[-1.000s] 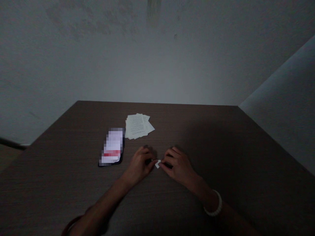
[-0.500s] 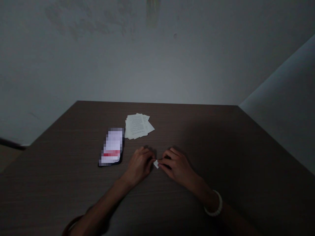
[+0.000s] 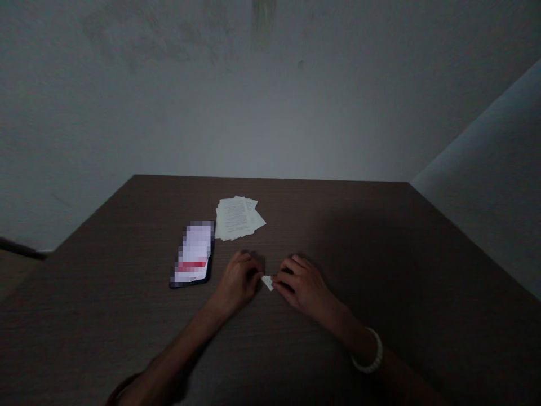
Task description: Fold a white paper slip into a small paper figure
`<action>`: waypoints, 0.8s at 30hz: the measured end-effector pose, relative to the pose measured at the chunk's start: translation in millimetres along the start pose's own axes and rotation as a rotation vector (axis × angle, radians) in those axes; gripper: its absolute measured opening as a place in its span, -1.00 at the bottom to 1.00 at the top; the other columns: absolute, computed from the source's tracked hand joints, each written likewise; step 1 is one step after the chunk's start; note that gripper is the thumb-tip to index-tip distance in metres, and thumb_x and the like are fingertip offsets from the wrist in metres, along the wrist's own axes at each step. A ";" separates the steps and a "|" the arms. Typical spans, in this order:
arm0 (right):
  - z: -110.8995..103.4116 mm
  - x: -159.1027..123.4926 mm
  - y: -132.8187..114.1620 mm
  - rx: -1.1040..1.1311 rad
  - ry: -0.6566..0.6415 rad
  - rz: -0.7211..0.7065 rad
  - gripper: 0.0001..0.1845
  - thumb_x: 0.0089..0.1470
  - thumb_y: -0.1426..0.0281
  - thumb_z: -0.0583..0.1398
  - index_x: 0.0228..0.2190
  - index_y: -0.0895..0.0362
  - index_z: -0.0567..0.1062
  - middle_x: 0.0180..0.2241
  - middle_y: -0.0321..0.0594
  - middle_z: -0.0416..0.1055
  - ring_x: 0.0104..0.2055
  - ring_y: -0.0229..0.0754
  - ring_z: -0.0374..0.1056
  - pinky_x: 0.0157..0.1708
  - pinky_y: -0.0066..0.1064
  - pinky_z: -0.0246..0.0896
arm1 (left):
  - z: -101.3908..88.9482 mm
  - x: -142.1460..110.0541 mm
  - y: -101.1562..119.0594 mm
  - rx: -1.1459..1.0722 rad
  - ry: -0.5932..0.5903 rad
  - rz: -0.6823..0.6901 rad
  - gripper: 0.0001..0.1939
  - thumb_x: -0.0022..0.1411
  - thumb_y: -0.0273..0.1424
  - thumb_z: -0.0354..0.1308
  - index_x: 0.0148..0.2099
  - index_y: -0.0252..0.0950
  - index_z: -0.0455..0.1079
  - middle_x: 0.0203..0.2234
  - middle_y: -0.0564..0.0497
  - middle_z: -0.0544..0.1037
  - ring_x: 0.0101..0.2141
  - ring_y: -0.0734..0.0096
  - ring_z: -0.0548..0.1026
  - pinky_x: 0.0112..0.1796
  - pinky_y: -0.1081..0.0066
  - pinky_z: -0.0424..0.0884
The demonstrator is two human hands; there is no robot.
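The fingertips of the right hand (image 3: pixel 301 285) press against one small white paper scrap (image 3: pixel 267 283), but the pictures do not show whether they pinch it. The curled fingers of the left hand (image 3: pixel 238 283) end just beside the scrap's other side, and whether they touch it or hold anything cannot be told. Both hands rest low over the table, one on each side of the scrap, which lies between them at the near middle of the dark wood-grain table (image 3: pixel 359 237).

Beyond the scrap and toward the far edge of the table lies one loose stack of printed paper sheets (image 3: pixel 237 219). The sheets overlap, so their number cannot be counted. Beyond the scrap and to its left, next to the stack, lies one smartphone (image 3: pixel 193 254), its screen lit and pixelated. One white beaded bracelet (image 3: pixel 368 351) circles the right wrist, and one dark band (image 3: pixel 123 384) shows near the left arm at the bottom edge. A grey wall (image 3: pixel 270 101) rises behind the table.
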State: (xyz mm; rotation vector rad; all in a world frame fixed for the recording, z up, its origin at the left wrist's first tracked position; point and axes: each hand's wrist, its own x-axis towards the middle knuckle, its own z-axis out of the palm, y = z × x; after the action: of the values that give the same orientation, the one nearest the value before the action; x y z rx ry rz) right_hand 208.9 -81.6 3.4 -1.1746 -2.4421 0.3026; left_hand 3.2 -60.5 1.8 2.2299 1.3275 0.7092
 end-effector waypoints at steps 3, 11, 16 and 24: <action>-0.6 0.5 -1.1 -0.012 -0.022 0.007 -0.85 0.25 0.34 0.16 -0.28 0.07 0.55 -0.26 -0.22 0.40 -0.14 -0.14 0.21 -0.16 -0.29 0.11 | 0.5 0.0 -1.7 -0.001 0.011 -0.001 -0.87 0.16 -0.60 0.13 -0.38 -0.31 0.44 -0.40 -0.04 0.50 -0.26 0.23 0.39 -0.18 0.25 0.32; -3.7 1.0 -4.0 0.004 -0.058 0.012 -0.79 0.26 0.36 0.15 -0.10 -0.02 0.53 -0.23 -0.23 0.38 -0.12 -0.13 0.21 -0.12 -0.28 0.07 | -3.0 2.5 -0.4 0.016 -0.034 -0.023 -0.86 0.15 -0.61 0.14 -0.38 -0.31 0.46 -0.43 -0.02 0.50 -0.30 0.26 0.41 -0.20 0.27 0.31; -5.8 2.0 -5.4 -0.015 -0.077 0.003 -0.76 0.27 0.36 0.14 -0.07 -0.06 0.51 -0.24 -0.23 0.36 -0.15 -0.12 0.20 -0.14 -0.28 0.05 | -7.3 3.2 -0.3 0.007 -0.062 -0.033 -0.83 0.13 -0.63 0.13 -0.37 -0.30 0.48 -0.40 -0.03 0.51 -0.28 0.26 0.42 -0.19 0.27 0.32; -9.9 4.0 -7.0 -0.078 -0.091 -0.028 -0.77 0.28 0.36 0.11 -0.07 -0.04 0.50 -0.28 -0.21 0.33 -0.20 -0.12 0.18 -0.21 -0.28 0.02 | -15.3 2.1 3.5 0.017 -0.125 -0.020 -0.75 0.17 -0.63 0.06 -0.30 -0.27 0.53 -0.35 -0.05 0.54 -0.24 0.23 0.42 -0.20 0.26 0.32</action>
State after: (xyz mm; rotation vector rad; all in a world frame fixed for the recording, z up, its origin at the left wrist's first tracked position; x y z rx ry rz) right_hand 206.3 -82.6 15.8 -1.1823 -2.5677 0.2606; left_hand -3.2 -58.4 16.1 2.2321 1.2977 0.5434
